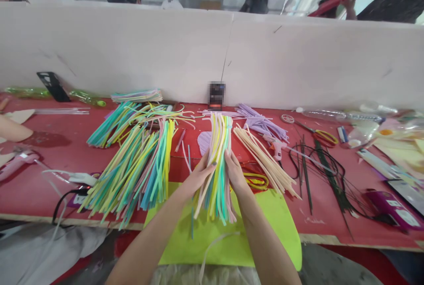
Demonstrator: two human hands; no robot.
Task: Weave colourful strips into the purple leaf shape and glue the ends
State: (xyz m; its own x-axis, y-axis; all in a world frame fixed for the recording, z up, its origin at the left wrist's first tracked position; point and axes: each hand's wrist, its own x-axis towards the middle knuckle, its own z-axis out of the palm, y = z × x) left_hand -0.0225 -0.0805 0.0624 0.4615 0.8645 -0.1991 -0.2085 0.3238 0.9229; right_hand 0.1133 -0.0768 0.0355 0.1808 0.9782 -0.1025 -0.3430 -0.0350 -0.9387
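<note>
A bundle of pastel pipe cleaners (pixel 217 157) in pink, cream, yellow, green and blue lies between my hands, fanning out toward me. My left hand (pixel 202 175) grips its left side, thumb across the front stems. From the right, my right hand (pixel 233 171) wraps the same bundle, its fingers partly hidden behind the stems. Beneath the hands is a lime-green mat (pixel 271 223) hanging over the table edge. Just behind the bundle sits a flat purple coiled piece (pixel 204 143). Beige pipe cleaners (pixel 265 159) lie close to the right hand.
Large piles of mixed pipe cleaners (pixel 132 166) cover the left. Purple pipe cleaners (pixel 261 121) lie behind. On the right are a glue gun (pixel 278 147), scissors (pixel 324 137) and dark green stems (pixel 331 179). A white partition (pixel 149 51) backs the red table. Another person's arm (pixel 13 128) reaches in at left.
</note>
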